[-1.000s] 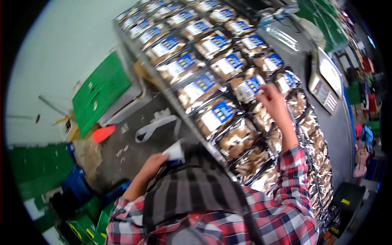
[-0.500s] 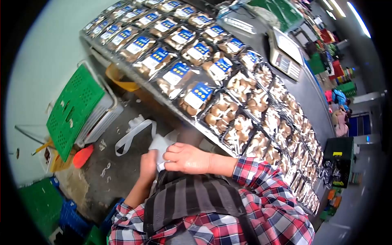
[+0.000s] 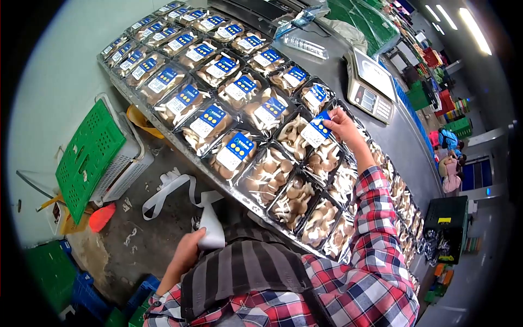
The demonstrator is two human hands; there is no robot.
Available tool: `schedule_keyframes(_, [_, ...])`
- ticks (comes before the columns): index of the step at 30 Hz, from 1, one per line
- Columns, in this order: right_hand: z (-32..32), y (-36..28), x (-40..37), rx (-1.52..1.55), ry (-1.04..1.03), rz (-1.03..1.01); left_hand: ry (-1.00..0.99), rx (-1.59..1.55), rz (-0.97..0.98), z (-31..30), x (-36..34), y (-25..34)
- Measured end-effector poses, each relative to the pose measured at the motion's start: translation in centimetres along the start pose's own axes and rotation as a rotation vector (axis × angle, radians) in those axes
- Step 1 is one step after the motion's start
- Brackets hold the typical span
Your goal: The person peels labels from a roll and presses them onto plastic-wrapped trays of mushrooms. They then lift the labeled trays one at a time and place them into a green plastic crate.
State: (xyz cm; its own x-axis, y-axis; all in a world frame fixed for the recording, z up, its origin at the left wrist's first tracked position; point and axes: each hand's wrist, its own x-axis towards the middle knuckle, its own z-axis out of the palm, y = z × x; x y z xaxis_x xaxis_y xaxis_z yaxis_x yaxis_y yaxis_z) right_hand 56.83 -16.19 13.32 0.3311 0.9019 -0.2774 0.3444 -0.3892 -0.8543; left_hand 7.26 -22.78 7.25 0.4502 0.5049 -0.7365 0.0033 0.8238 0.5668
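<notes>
Pinched in my right hand (image 3: 342, 126) is a blue-and-white label (image 3: 316, 129), held over a wrapped tray of mushrooms (image 3: 324, 158) in the rows on the table. My left hand (image 3: 190, 245) grips a white label roll (image 3: 211, 229) close to my body. From that roll a white backing strip (image 3: 163, 200) loops out over the floor. Labelled mushroom packs (image 3: 234, 154) fill the far left part of the table. Nearer to me, mushroom packs (image 3: 294, 203) without labels lie side by side.
A scale (image 3: 370, 101) and a plastic bottle (image 3: 306, 47) stand on the metal table behind the packs. Left of the table sit a green lid (image 3: 90, 158) and a white basket (image 3: 128, 163). A dark crate (image 3: 447, 218) stands at right; people (image 3: 450, 163) are farther back.
My right hand has left the roll and moved up and right over the packs, now with a label. My left hand keeps the roll, slightly lower.
</notes>
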Motion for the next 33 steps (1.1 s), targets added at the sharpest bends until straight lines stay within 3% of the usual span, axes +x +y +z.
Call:
schedule_keyframes(1, [0.0, 1.1, 1.2, 0.038, -0.037, 0.014, 0.013, -0.009, -0.068, -0.1, 0.8, -0.9])
schedule_keyframes(3, [0.9, 4.7, 4.1, 0.039, -0.042, -0.019, 0.098, 0.116, 0.023, 3.3, -1.6, 0.7])
schedule_keyframes(4, [1.7, 6.2, 5.1, 0.004, -0.009, -0.037, 0.013, -0.068, -0.049, 3.2, -1.4, 0.1])
schedule_keyframes(5, [2.2, 7.6, 5.9, -0.222, 0.059, -0.104, -0.058, -0.246, -0.135, 3.1, -1.3, -0.4])
schedule_keyframes(6, [2.9, 8.2, 6.1, -0.450, 0.125, -0.171, -0.095, -0.074, -0.115, 2.7, -1.4, -0.3])
schedule_keyframes(8, [3.6, 5.8, 4.8, -0.749, 0.140, -0.021, -0.169, 0.267, -0.082, 2.1, -2.4, -0.2])
schedule_keyframes(9, [3.6, 5.1, 3.9, -0.787, 0.216, -0.007, -0.181, 0.130, -0.235, 1.4, -2.4, -0.4])
schedule_keyframes(12, [4.6, 3.4, 1.6, -0.697, 0.296, -0.034, -0.094, 0.146, -0.125, -1.5, -0.8, -4.2])
schedule_keyframes(14, [7.5, 1.4, -1.4, -0.682, 0.227, -0.230, 0.060, 0.257, -0.061, -3.2, 0.9, -6.1])
schedule_keyframes(16, [12.0, -3.8, -6.5, -0.512, -0.148, -0.081, 0.109, 0.144, 0.063, -2.8, 2.1, -5.8])
schedule_keyframes(20, [21.6, -3.9, -13.1, -0.331, -0.558, -0.714, 0.105, 0.025, 0.095, 0.2, 1.2, -1.8])
schedule_keyframes(24, [26.1, -4.4, -15.2, -0.521, -0.611, -1.139, 0.109, 0.115, 0.247, 0.1, 1.5, -2.0])
schedule_keyframes(27, [25.5, -4.7, -16.4, -0.566, -0.553, -1.245, 0.268, 0.131, 0.258, -0.2, 3.1, -2.6])
schedule_keyframes(28, [24.9, -4.9, -16.8, -0.588, -0.556, -1.293, 0.271, 0.424, 0.484, -0.5, 3.2, -2.6])
schedule_keyframes(30, [22.4, -5.5, -17.4, -0.439, -0.417, -1.259, 0.239, -0.161, 0.196, -3.3, 6.0, -4.0])
schedule_keyframes(33, [16.8, -4.5, -15.5, -0.321, -0.169, -0.844, 0.203, -0.419, 0.263, -6.6, 7.7, -5.0])
